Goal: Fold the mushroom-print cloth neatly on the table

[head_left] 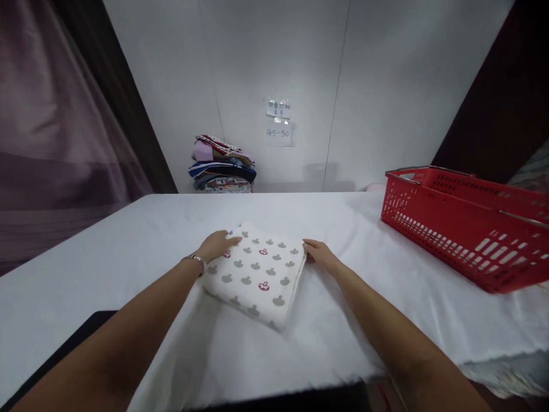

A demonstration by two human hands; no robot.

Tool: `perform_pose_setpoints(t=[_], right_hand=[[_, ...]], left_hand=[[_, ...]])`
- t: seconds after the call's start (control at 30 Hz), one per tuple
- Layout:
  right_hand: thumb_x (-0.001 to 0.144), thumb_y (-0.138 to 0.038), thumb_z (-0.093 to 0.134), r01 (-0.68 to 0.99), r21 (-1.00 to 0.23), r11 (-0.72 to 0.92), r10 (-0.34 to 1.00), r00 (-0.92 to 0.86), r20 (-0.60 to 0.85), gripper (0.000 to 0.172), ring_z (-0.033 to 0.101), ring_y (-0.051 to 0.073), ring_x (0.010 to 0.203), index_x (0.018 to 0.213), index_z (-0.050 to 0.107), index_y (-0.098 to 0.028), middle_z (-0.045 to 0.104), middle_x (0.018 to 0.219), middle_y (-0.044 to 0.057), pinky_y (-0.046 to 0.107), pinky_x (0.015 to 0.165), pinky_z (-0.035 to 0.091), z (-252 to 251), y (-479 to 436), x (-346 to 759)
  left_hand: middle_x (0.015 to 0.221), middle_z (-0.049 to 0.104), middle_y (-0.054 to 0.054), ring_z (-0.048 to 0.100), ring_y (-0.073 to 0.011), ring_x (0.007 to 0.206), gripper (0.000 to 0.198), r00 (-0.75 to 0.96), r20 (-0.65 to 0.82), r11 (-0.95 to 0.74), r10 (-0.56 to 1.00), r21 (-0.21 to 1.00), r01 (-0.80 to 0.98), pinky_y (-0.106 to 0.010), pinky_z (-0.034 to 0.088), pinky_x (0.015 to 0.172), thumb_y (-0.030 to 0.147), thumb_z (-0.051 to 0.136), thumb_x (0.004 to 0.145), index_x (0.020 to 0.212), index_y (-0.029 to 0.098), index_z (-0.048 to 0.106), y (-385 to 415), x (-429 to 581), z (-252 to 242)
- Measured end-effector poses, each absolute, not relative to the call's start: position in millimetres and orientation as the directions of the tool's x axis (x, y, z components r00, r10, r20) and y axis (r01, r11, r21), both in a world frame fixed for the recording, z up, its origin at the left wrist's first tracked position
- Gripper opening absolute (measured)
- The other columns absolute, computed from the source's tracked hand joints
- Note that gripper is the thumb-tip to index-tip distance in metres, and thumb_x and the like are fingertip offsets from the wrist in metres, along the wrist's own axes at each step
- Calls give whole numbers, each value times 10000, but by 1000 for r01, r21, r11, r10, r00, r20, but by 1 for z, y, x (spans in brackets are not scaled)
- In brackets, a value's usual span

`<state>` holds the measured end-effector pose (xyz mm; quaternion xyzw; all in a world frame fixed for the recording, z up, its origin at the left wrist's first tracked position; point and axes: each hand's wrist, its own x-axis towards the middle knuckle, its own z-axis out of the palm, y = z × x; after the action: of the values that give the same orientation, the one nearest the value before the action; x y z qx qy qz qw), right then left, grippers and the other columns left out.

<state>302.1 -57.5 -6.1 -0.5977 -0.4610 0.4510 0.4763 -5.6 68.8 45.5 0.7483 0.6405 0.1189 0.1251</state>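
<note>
A white folded cloth (257,272) with grey and red printed shapes lies tilted over the middle of the white-covered table (163,229). At its upper left edge, my left hand (217,246) grips it, thumb on top and the other fingers partly hidden; a bracelet is on that wrist. My right hand (319,254) pinches the upper right corner, with some fingertips hidden behind the cloth. The cloth's lower edge shows several stacked layers.
To the right stands a red plastic basket (454,229) with metal handles. A stack of folded fabrics (223,166) sits beyond the table's far edge, by the wall. Two paper notes (279,133) are on the wall. A pinkish curtain (55,131) hangs at left.
</note>
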Motion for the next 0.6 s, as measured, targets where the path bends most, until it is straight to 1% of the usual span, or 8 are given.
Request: perform_pose_setpoints(t=[0.03, 0.17, 0.27, 0.33, 0.37, 0.47, 0.53, 0.6], right_hand=[[808, -317, 517, 98, -990, -104, 979, 183, -85, 328, 552, 100, 631, 1088, 612, -174, 650, 825, 35, 197, 524, 455, -10, -56, 300], [743, -270, 559, 58, -995, -83, 948, 314, -60, 307, 579, 110, 685, 1022, 604, -150, 656, 894, 63, 175, 479, 421, -23, -55, 301], [699, -277, 582, 93, -992, -86, 955, 293, -56, 190, 532, 85, 521, 840, 610, -152, 639, 724, 25, 170, 398, 352, -27, -55, 305], [690, -281, 576, 111, -991, -76, 962, 270, -43, 131, 488, 67, 440, 730, 588, -158, 600, 622, -7, 166, 360, 305, -26, -55, 304], [690, -283, 570, 113, -991, -72, 966, 255, -41, 123, 477, 62, 417, 696, 574, -160, 588, 598, -16, 164, 346, 289, -24, -56, 303], [684, -285, 564, 84, -992, -93, 977, 198, -75, 128, 453, 50, 365, 648, 545, -163, 580, 564, -25, 163, 312, 253, -19, -58, 294], [676, -279, 571, 38, -992, -119, 981, 161, -112, 120, 451, 47, 349, 653, 541, -165, 589, 562, -28, 163, 299, 243, -16, -60, 287], [674, -268, 577, -12, -991, -137, 981, 135, -137, 107, 461, 47, 349, 666, 542, -167, 598, 568, -30, 161, 295, 240, -15, -63, 283]], left_hand=[[1020, 649, -156, 584, -330, 982, 589, 162, 22, -161, 986, 324, 932, -340, 449, 773, 612, 527, 690, 1005, 120, 608, 76, -3, 49], [1125, 595, -160, 560, -303, 1025, 545, 140, 12, -140, 990, 190, 972, -345, 433, 815, 523, 488, 765, 1135, 126, 542, 97, 8, 51], [1228, 521, -153, 486, -291, 1125, 471, 168, 164, -194, 972, 156, 969, -351, 392, 895, 442, 471, 808, 1164, 139, 525, 87, 22, 44], [1177, 552, -121, 497, -254, 1095, 386, 249, 287, -312, 925, 198, 929, -327, 372, 921, 414, 432, 843, 1103, 157, 556, 66, 38, 40], [1119, 582, -101, 521, -232, 1047, 350, 320, 299, -393, 899, 230, 890, -307, 375, 913, 414, 442, 841, 1049, 166, 577, 53, 47, 39], [978, 632, -46, 566, -196, 906, 272, 493, 238, -547, 837, 337, 766, -274, 416, 799, 416, 495, 811, 931, 198, 605, 12, 79, 39], [947, 646, -29, 575, -185, 870, 240, 553, 184, -577, 812, 387, 719, -264, 418, 756, 415, 535, 782, 877, 209, 611, -8, 99, 40], [956, 653, -35, 581, -190, 863, 261, 541, 129, -544, 831, 391, 742, -266, 420, 726, 424, 579, 742, 872, 200, 613, -18, 115, 40]])
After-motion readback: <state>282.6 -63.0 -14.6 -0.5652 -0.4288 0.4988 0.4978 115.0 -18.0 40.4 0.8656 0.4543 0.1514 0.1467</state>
